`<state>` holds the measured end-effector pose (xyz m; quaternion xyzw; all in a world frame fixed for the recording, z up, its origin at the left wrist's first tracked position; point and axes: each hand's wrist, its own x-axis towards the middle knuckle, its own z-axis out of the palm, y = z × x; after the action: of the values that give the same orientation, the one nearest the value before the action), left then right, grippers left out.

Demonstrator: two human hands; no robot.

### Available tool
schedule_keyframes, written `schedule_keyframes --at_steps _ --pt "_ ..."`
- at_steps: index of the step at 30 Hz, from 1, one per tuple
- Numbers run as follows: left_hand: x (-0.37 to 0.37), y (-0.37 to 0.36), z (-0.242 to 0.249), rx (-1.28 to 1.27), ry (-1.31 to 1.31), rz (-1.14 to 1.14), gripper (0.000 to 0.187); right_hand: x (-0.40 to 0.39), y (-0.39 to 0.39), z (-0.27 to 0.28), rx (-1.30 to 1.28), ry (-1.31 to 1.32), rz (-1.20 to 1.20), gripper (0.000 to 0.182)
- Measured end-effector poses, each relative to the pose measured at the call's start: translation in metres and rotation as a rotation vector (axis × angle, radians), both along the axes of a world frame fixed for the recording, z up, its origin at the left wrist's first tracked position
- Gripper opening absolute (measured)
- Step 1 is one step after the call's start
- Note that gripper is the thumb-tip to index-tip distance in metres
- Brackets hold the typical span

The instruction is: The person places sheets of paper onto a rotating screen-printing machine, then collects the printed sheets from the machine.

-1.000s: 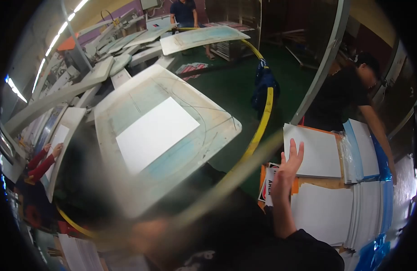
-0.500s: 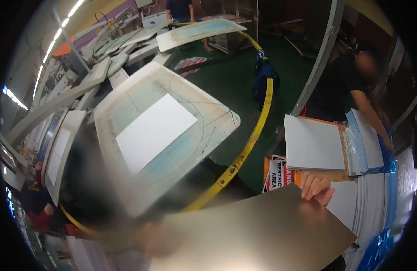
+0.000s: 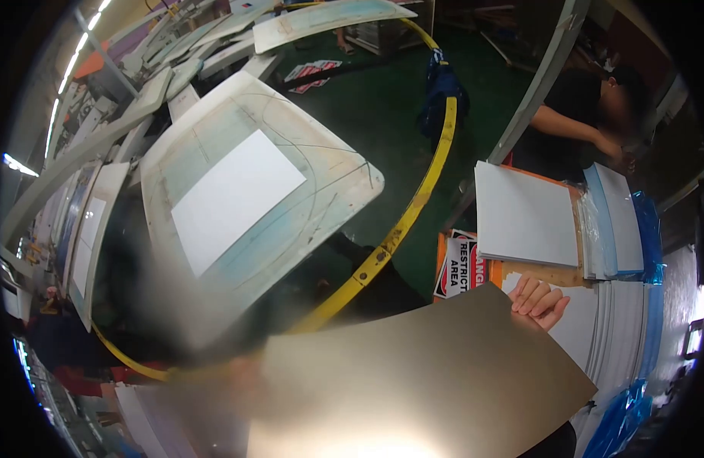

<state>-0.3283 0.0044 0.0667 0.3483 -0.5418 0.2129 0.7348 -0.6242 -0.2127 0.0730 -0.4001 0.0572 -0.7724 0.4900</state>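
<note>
The right hand [image 3: 540, 300] grips the far edge of a large metal sheet [image 3: 420, 382], fingers [image 3: 529, 294] curled over the top of it, thumb hidden behind. The sheet is dull grey with a bright glare low down, held tilted in front of the person and filling the lower middle of the view — it blocks everything beneath it. The left hand [image 3: 241, 382] is only a blur at the sheet's left edge; I cannot tell how it grips, or whether it does.

Beyond the sheet, a pale printing platen [image 3: 321, 191] carries a white board [image 3: 233, 200] lying flat near its middle. More platens fan out behind it to the upper left. A yellow guard rail [image 3: 413, 210] curves between the platen and the green floor [image 3: 382, 114], with a blue cloth [image 3: 441, 95] hanging on it higher up.

To the right, just past the fingers, a stack of white boards [image 3: 523, 217] sits on a wooden table [image 3: 539, 272], with more white sheets [image 3: 619, 328] piled beside it and blue plastic wrap [image 3: 646, 229] at the edge. A sign reading "RESTRICTED AREA" [image 3: 460, 266] lies partly under the stack. Another person in a black shirt [image 3: 569, 114] stands behind the table — their hands are up near the far corner.
</note>
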Motion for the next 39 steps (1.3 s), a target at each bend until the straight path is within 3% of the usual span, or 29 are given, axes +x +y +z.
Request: schedule_keyframes --at_steps 3,9,11,13,15,17,18,19,20,22,25,28,29,32,33,36,37,39 --pt "-0.006 -0.005 0.005 0.032 0.055 0.072 0.049 0.003 -0.001 -0.003 0.035 -0.021 -0.005 0.055" --pt "0.011 -0.012 -0.008 -0.03 0.019 -0.027 0.048 0.004 -0.011 -0.007 -0.061 0.067 -0.001 0.06" --pt "0.025 0.012 -0.011 0.264 -0.157 0.023 0.045 0.006 -0.017 -0.008 -0.101 0.082 0.015 0.063" --pt "0.068 0.028 -0.045 0.268 -0.277 -0.389 0.039 0.008 -0.025 -0.014 -0.038 0.099 0.025 0.062" --pt "0.052 0.019 -0.057 0.374 0.133 -0.22 0.041 0.011 -0.035 -0.026 0.044 0.147 0.085 0.054" --pt "0.039 0.004 -0.065 0.443 0.693 -0.097 0.044 0.046 -0.033 -0.019 0.487 0.222 -0.135 0.046" --pt "0.026 -0.012 -0.044 0.466 0.949 0.136 0.051 0.059 -0.032 -0.015 0.707 0.266 -0.248 0.042" --pt "0.013 -0.028 -0.023 0.465 1.222 0.325 0.059 0.063 -0.031 -0.015 0.744 0.344 -0.15 0.037" --pt "0.003 -0.054 0.025 0.421 1.454 0.237 0.059 0.062 -0.028 -0.017 0.785 0.426 -0.053 0.033" --pt "0.025 -0.018 -0.008 0.789 1.27 -0.098 0.052 0.045 -0.033 -0.055 0.742 0.695 -0.07 0.039" --pt "0.019 -0.015 -0.026 0.775 1.16 -0.059 0.035 0.064 -0.029 -0.054 0.84 0.601 -0.241 0.041" --pt "0.009 -0.018 -0.01 0.886 1.243 -0.146 0.027 0.054 -0.029 -0.043 0.828 0.655 -0.141 0.043" --pt "0.009 -0.02 -0.02 0.783 1.265 -0.242 0.027 0.05 -0.039 -0.048 0.766 0.583 -0.139 0.044" --pt "0.016 -0.025 -0.015 0.766 1.157 -0.175 0.027 0.049 -0.055 -0.024 0.674 0.531 0.006 0.046" --pt "0.021 -0.03 -0.01 0.736 1.155 -0.123 0.028 0.051 -0.06 -0.024 0.537 0.519 0.116 0.044" --pt "0.05 -0.044 -0.007 0.589 1.235 -0.158 0.028 0.089 -0.072 -0.016 0.257 1.136 -0.26 0.038" --pt "0.06 -0.048 -0.005 0.545 1.252 -0.165 0.027 0.099 -0.077 -0.017 0.226 1.301 -0.231 0.035" --pt "0.085 -0.055 0.0 0.456 1.279 -0.182 0.026 0.127 -0.092 -0.043 0.252 1.331 -0.17 0.035"
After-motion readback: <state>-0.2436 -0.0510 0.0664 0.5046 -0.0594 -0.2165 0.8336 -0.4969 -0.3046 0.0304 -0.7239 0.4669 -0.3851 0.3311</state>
